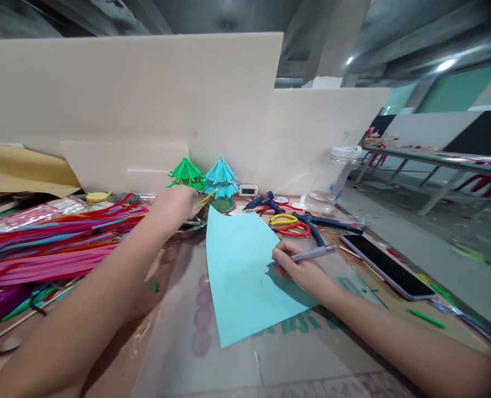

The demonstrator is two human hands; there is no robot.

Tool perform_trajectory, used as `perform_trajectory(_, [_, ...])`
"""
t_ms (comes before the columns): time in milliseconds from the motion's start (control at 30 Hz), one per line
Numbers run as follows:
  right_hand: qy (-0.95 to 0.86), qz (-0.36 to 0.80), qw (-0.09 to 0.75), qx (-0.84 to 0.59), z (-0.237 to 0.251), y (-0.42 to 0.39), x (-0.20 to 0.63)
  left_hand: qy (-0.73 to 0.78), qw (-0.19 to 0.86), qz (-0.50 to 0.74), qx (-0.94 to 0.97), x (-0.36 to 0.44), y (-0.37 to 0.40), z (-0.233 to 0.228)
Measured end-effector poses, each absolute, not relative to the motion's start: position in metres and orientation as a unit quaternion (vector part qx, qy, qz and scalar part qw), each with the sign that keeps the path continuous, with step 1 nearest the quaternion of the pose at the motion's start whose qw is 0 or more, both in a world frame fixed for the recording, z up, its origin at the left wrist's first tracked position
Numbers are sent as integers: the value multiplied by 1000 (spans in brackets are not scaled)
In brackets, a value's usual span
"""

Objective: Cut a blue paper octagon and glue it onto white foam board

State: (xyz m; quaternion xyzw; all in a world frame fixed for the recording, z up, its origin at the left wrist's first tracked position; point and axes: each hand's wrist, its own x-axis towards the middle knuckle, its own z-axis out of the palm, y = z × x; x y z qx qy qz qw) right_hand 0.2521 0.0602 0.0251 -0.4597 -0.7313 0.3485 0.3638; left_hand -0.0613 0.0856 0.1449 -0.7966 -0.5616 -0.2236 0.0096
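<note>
Pinched between the fingers of the right hand (301,271) is a grey pen (311,254), its tip down on the right edge of a light blue sheet of paper (245,271), where the hand rests too. That sheet lies flat on the cardboard-covered table (295,354), its near corner pointing toward the person. To the right of the writing hand a dark phone (388,266) lies face up, with a green stick (427,319) near it. Left of the sheet, a big pile of pink, red and mixed-colour pipe cleaners (50,243) covers the table. The left hand (179,202) stretches forward over the table to the far side, right at a green paper pagoda (186,173); whether its fingers are closed on the pagoda or only touching it cannot be told, as the hand is blurred and seen from behind. Just beside the green one stands a blue paper pagoda (221,179). Farther right lie yellow and red scissors (289,224), a blue glue gun (265,202) and a clear plastic jar (332,177), against a pale board wall (146,105).
</note>
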Motion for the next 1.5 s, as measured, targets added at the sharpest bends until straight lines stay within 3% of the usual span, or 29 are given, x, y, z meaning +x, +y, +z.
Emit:
perform_trajectory(167, [-711,358,397,-457,26,64,250,-531,-63,-212,-818,-29,63,146])
perform_trajectory(333, [-714,330,424,-449,38,65,256,-464,-201,-103,-856,2,57,94])
perform_trajectory(567, [-718,251,400,-511,47,84,280,-483,-161,-90,-856,-17,46,47])
perform_trajectory(700, [-717,279,388,-507,34,93,282,-460,-177,-74,-867,-21,42,46])
perform_trajectory(867, [-709,296,431,-473,28,89,270,-402,-209,-65,-889,-21,43,54])
perform_trajectory(1033, [-718,224,504,-424,70,83,283,-438,-181,-128,-871,-29,49,79])
perform_trajectory(1133, [-665,79,646,-365,109,86,310,-492,-147,-198,-835,-43,53,101])
perform_trajectory(1200, [-610,80,709,-345,129,90,329,-517,-162,-267,-797,-54,56,113])
perform_trajectory(1367, [-575,155,705,-385,150,90,345,-519,-228,-339,-751,-69,60,123])
perform_trajectory(1500, [-624,174,696,-309,155,64,319,-488,-442,-362,-660,-56,60,114])
